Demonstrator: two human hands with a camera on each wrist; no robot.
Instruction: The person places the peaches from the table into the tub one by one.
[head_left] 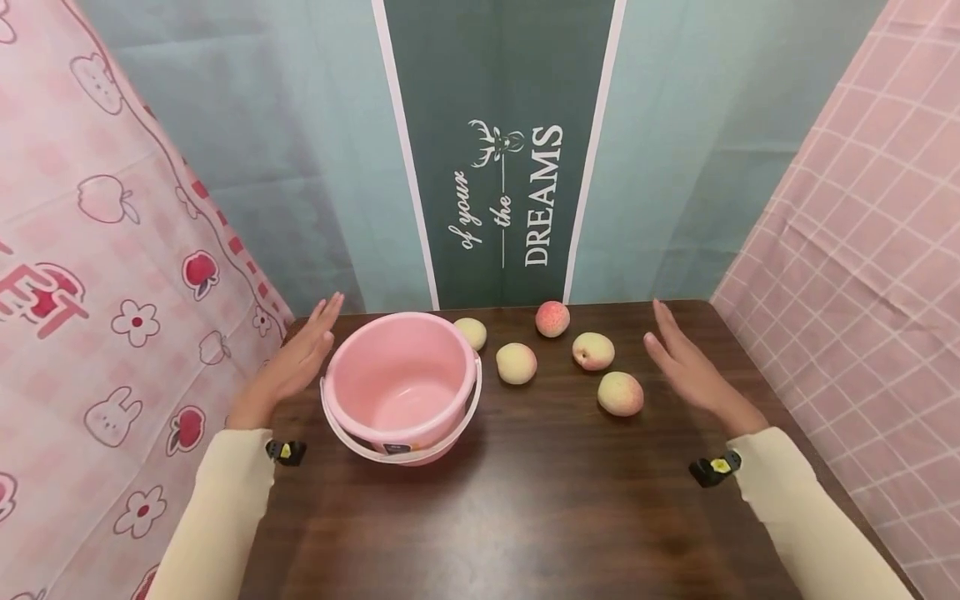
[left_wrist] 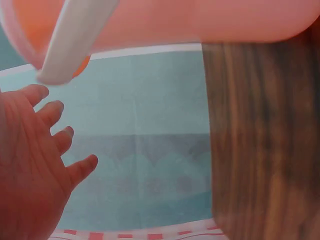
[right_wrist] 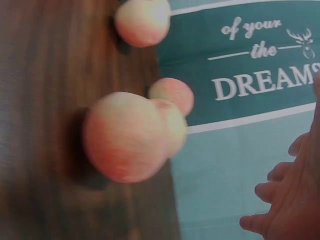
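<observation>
Holding fingers straight, my left hand is just left of pink bucket; five peaches lie right of it on worktop; my right hand, also straight-fingered, farther right.

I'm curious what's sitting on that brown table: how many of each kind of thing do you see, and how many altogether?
Peaches: 5
Pink bucket with a handle: 1
Total in view: 6
</observation>
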